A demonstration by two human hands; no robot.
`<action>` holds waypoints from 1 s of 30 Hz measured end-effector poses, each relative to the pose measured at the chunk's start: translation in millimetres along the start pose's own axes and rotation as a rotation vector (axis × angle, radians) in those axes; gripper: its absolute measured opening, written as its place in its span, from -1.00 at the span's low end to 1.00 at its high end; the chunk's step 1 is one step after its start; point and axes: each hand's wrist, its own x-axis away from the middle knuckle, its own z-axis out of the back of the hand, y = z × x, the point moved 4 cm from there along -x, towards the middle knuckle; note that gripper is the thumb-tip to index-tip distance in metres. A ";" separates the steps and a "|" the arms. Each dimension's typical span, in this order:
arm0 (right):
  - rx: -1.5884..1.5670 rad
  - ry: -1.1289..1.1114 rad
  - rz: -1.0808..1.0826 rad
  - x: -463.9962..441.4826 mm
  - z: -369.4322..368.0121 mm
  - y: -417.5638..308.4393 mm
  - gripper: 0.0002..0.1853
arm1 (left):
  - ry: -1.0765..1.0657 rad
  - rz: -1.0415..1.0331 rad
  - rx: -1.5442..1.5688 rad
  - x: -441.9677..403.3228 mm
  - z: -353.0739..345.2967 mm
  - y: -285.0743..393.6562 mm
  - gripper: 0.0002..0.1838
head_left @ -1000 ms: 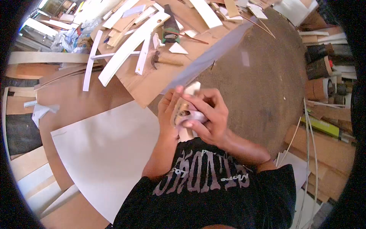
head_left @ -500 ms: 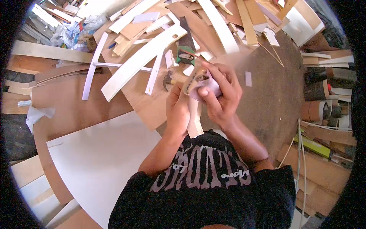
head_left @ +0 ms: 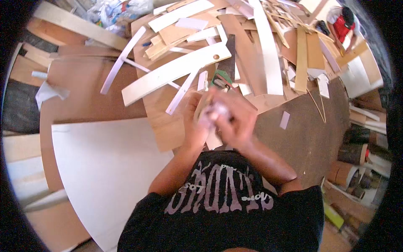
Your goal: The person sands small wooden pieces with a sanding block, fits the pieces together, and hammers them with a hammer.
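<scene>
Close in front of my chest, my left hand [head_left: 195,119] is wrapped round a light wooden piece [head_left: 214,141], whose lower end sticks out between my wrists. My right hand [head_left: 237,119] presses a pale, crumpled-looking item [head_left: 219,110] against the wood's upper part. Motion blurs both hands, and what the pale item is cannot be made out. Just beyond my fingers lies a saw with a green handle [head_left: 222,78] on the board. A long white curved strip with a hole [head_left: 178,72] rests to its left.
Wood strips and offcuts [head_left: 301,59] cover the far board. A large white sheet [head_left: 109,168] lies at the left. At the far right another person [head_left: 342,27] in red bends near the wood. Rolls and planks [head_left: 342,172] line the right side.
The view has swung, so the wood pile appears lower and further right, and the other person has come into view. My right hand has shifted over the wooden piece, which stays held.
</scene>
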 end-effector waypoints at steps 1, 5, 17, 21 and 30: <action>-0.036 0.081 -0.109 -14.0 14.9 9.1 -0.55 | 0.027 -0.059 -0.078 6.3 -12.5 3.7 -0.77; -0.083 0.109 -0.026 -11.3 37.9 32.1 -0.57 | 0.158 -0.006 0.099 -16.2 -40.1 -9.2 -0.85; -0.252 -0.006 -0.226 -19.0 131.2 127.8 -0.51 | 0.218 -0.001 0.172 -47.2 -136.7 -70.1 -0.82; -0.179 0.015 -0.003 -19.1 138.3 127.4 -0.58 | 0.231 -0.038 0.130 -57.3 -144.1 -72.1 -0.83; -0.334 -0.050 -0.037 -24.7 145.7 140.0 -0.59 | 0.232 -0.148 -0.021 -68.8 -154.4 -68.5 -0.78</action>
